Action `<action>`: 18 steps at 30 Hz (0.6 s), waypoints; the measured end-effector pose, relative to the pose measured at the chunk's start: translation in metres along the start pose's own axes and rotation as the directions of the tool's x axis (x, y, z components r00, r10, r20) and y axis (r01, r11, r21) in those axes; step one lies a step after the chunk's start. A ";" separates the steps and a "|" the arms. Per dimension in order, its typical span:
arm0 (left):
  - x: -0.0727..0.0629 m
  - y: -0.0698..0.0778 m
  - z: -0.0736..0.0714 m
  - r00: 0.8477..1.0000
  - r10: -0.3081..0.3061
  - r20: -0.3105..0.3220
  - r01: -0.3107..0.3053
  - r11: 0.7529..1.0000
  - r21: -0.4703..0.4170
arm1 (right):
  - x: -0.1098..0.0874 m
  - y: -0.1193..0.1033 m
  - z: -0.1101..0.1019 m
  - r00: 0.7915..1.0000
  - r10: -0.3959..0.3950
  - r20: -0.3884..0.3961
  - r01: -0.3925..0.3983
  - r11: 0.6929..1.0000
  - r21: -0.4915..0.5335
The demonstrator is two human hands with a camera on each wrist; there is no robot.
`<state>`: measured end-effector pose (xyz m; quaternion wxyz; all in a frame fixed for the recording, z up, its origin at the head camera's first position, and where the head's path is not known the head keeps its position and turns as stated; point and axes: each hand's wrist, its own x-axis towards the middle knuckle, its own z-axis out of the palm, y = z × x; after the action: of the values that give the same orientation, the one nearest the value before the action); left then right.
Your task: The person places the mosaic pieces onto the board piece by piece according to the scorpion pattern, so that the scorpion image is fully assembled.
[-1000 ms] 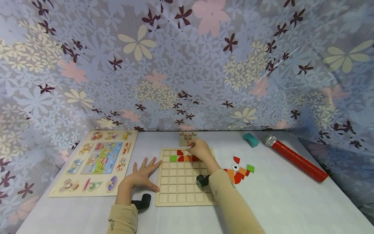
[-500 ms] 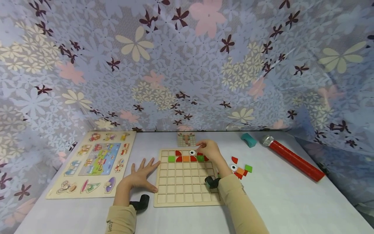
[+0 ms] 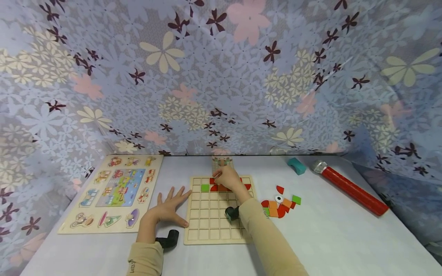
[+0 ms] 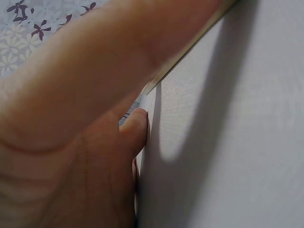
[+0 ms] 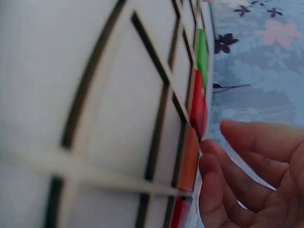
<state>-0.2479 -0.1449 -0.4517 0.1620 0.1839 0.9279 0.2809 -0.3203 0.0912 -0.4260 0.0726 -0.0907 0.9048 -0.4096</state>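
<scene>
In the head view a wooden grid board [image 3: 203, 222] lies on the table. My left hand [image 3: 169, 207] spreads its fingers beside it, with fingertips and thumb at the board's left edge. Over the top rows my right hand [image 3: 228, 179] reaches with bent fingers, hiding several cells. A green square tile [image 3: 205, 188] and red quarter-round tiles [image 3: 214, 188] show around it. In the right wrist view the fingertips are right by an orange tile [image 5: 189, 154], thumb apart from the fingers, nothing visible between them. Behind the board lies a pattern card [image 3: 215, 164], partly covered by the right hand.
Loose tiles, including an orange square [image 3: 273, 205] and a white eye tile [image 3: 279, 198], lie right of the board. A wooden picture puzzle [image 3: 103, 226] is at the left. A teal arch block [image 3: 297, 166] and a red toy microphone [image 3: 352, 189] lie at the right.
My right hand moved right along the top rows, then back left to the middle, where it now covers the eye tile seen on the board half a second ago. The left hand stayed at the edge.
</scene>
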 end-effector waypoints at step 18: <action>0.000 0.001 -0.001 1.000 0.005 0.002 -0.005 1.000 -0.006 | 0.010 -0.015 0.013 0.999 0.031 -0.029 -0.032 0.998 -0.045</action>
<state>-0.2481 -0.1447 -0.4506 0.1628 0.1861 0.9264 0.2841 -0.3258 0.0695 -0.4238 0.0640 -0.0721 0.9162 -0.3890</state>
